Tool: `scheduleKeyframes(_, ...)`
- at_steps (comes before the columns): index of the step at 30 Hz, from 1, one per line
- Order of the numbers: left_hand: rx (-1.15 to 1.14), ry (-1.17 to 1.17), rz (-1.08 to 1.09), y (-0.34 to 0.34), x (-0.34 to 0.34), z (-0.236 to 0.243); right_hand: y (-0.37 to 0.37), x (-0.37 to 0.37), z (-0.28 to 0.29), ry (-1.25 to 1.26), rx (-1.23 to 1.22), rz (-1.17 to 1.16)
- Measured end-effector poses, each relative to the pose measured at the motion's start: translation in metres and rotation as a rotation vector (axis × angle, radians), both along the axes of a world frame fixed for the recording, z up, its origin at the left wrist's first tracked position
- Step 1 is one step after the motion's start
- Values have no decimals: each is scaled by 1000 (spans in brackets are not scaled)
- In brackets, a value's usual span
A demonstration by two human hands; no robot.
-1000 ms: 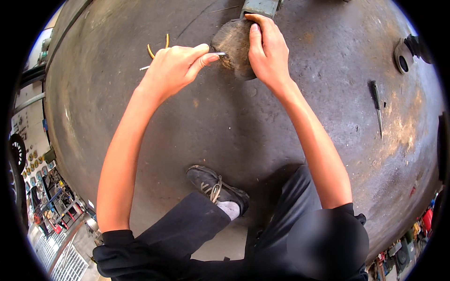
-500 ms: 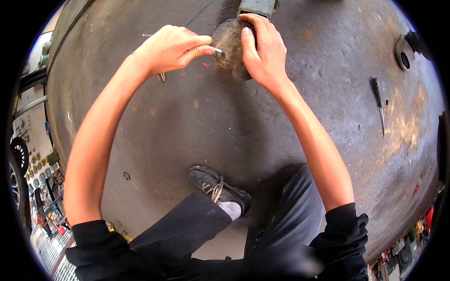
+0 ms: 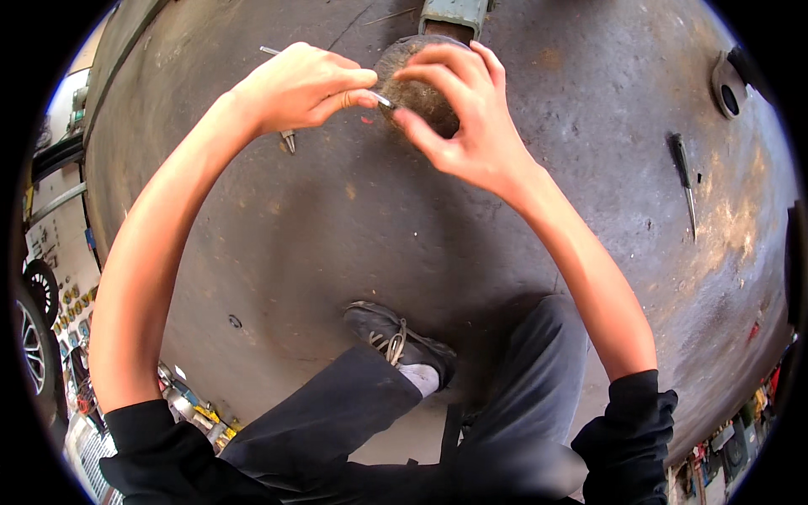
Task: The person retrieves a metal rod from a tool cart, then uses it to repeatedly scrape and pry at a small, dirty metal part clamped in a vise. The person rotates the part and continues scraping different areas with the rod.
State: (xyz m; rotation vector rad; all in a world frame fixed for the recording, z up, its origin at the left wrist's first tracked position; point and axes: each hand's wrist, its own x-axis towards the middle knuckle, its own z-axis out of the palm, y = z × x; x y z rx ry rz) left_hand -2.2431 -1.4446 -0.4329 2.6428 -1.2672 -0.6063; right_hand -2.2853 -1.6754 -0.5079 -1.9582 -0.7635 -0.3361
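Toward the floor's [image 3: 337,219] far side, dirt-caked round pad [image 3: 430,101] sits at a grey square tube's [image 3: 454,12] end. Left hand [image 3: 307,87] pinches thin metal rod [image 3: 381,98], tip at pad's left edge. Right hand [image 3: 471,118] loose over pad, thumb and fingers apart; can't tell contact.

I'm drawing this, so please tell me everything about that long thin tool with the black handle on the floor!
The slim, black-handled screwdriver-like tool lies on the stained dark grey floor, right of the person's bare right forearm. Its handle, perhaps plastic, points toward the picture's top; its thin, silvery, metal-looking shaft points toward the bottom, slanting slightly right. Only the floor seems to touch it. Its tip is unclear.
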Motion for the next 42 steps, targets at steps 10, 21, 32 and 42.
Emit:
scheduleKeyframes(10,-13,29,49,-2,-5,-3,8,-4,-7,70,-82,36)
scheduleKeyframes(21,164,-173,179,19,9,-1,12,2,-8,10,-132,28)
scheduleKeyframes(32,13,-384,300,18,-12,-23,13,12,-2,-193,-560,52)
scheduleKeyframes(42,-7,-404,457,9,-26,-28,7,15,-2,-203,-519,41)
